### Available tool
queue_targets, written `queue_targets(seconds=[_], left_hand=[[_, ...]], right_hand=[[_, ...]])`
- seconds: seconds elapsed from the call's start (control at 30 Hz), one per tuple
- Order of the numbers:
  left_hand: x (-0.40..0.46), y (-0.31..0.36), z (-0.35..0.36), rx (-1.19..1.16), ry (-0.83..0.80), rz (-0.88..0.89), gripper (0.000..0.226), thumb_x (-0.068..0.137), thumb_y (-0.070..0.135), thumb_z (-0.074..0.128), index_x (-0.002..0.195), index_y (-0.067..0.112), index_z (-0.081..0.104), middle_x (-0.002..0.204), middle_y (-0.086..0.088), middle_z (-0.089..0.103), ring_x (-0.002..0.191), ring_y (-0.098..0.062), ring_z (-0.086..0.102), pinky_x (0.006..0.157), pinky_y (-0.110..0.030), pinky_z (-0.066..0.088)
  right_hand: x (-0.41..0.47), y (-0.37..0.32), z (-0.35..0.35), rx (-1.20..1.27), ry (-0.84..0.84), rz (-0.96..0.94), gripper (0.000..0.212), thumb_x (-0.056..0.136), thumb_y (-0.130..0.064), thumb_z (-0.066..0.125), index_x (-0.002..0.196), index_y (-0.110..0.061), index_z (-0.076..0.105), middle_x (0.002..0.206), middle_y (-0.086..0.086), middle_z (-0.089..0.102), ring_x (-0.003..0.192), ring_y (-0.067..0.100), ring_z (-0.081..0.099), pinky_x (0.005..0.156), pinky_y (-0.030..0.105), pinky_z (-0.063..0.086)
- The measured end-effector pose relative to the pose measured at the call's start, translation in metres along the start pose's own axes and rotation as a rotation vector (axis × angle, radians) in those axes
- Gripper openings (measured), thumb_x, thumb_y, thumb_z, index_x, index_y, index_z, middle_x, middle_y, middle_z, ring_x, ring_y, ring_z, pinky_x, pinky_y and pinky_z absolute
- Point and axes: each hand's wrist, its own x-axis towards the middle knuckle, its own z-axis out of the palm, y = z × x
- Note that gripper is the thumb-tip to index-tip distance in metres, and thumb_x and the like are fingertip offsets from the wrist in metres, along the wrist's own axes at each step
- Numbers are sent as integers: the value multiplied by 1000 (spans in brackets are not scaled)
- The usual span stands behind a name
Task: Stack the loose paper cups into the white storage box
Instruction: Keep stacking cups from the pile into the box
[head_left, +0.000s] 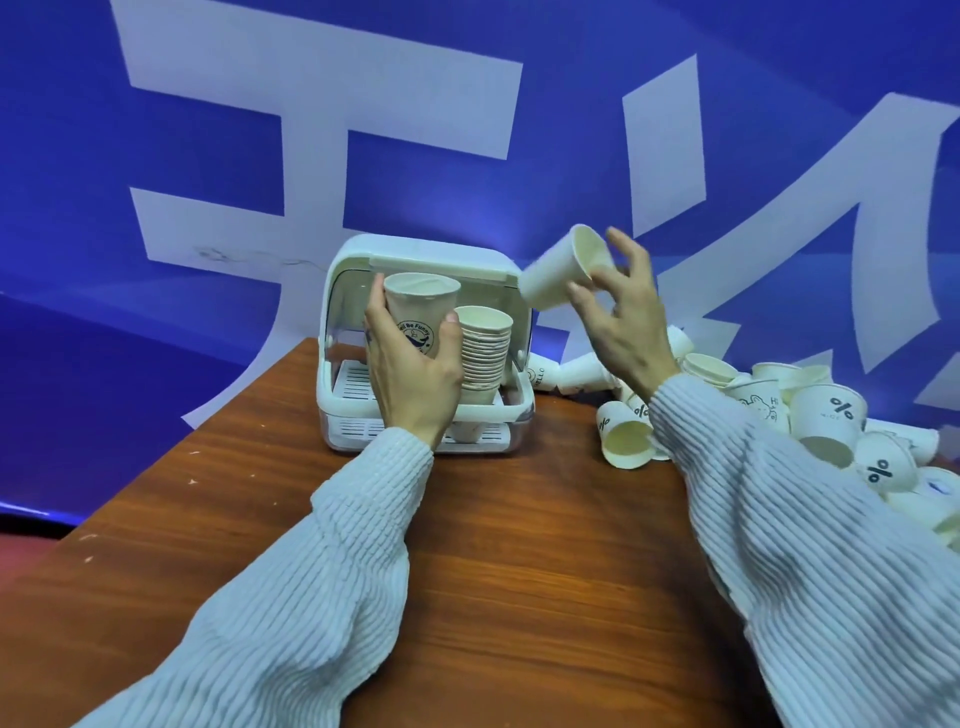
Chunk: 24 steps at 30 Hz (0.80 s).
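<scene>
Two hands grip cups: left hand (410, 371) hides its printed cup (418, 317), right hand (626, 322) a tilted cup (561, 273).

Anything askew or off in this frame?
Mostly expected mess: the loose cups lie heaped to the right on the table, many tipped on their sides. The stack in the white storage box leans slightly. No visible damage.

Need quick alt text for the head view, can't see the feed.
Left hand holds a printed cup upright before the open white storage box; right hand holds a tilted plain cup. Loose cups lie piled at right.
</scene>
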Motion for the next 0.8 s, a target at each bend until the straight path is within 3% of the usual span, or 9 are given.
queue_targets(seconds=[0.1,0.23,0.37,0.43,0.53,0.63,0.7,0.8], left_hand=[[1,0,-1,7,25,12,78,91,36,67,155,17,26,151,-4,41,140,-21,40,115,-38,34],[-1,1,-1,20,16,17,77,90,35,66,154,17,27,147,-4,41,137,-19,40,113,-41,36],[-3,-1,0,13,4,12,80,90,38,65,155,19,24,153,-4,41,140,-20,40,115,-46,37],[0,-1,-3,-8,-8,0,80,90,37,66,156,23,21,154,-3,42,138,-20,43,113,-44,40],[7,7,-7,-50,-38,17,83,92,28,69,157,21,18,154,-3,39,136,-17,44,111,-30,40],[22,17,-5,-64,-52,34,80,90,29,71,154,19,25,149,0,41,133,-15,44,112,-35,41],[37,21,0,-45,-44,56,77,87,37,73,150,21,33,143,2,47,128,-16,50,108,-41,46],[56,27,11,23,-91,133,75,85,39,75,148,19,39,141,-1,55,127,-20,54,106,-41,47]], right_hand=[[14,-20,15,-3,-221,-115,32,102,-30,59,126,-10,68,161,-1,37,138,11,44,109,22,35],[23,-34,33,-209,-495,-221,29,103,-31,55,112,-7,69,158,6,41,133,27,51,105,34,40],[14,-31,49,-391,-721,-212,62,97,-63,40,114,-11,68,163,8,34,145,28,38,115,46,37],[7,-27,58,-387,-721,-193,64,96,-66,42,120,-12,65,168,6,27,150,26,33,118,46,35],[3,-30,65,-350,-658,-185,49,100,-50,56,128,-11,61,166,8,33,152,23,32,118,40,34],[0,-35,61,-136,-563,-94,60,92,-44,69,141,-17,50,154,5,49,141,21,46,111,40,40],[-2,-35,56,-10,-472,-5,64,91,-40,67,147,-24,42,147,0,56,132,19,55,107,40,45],[-9,-23,50,52,-328,55,56,92,-36,63,145,-30,44,137,-5,62,129,13,55,106,39,45]])
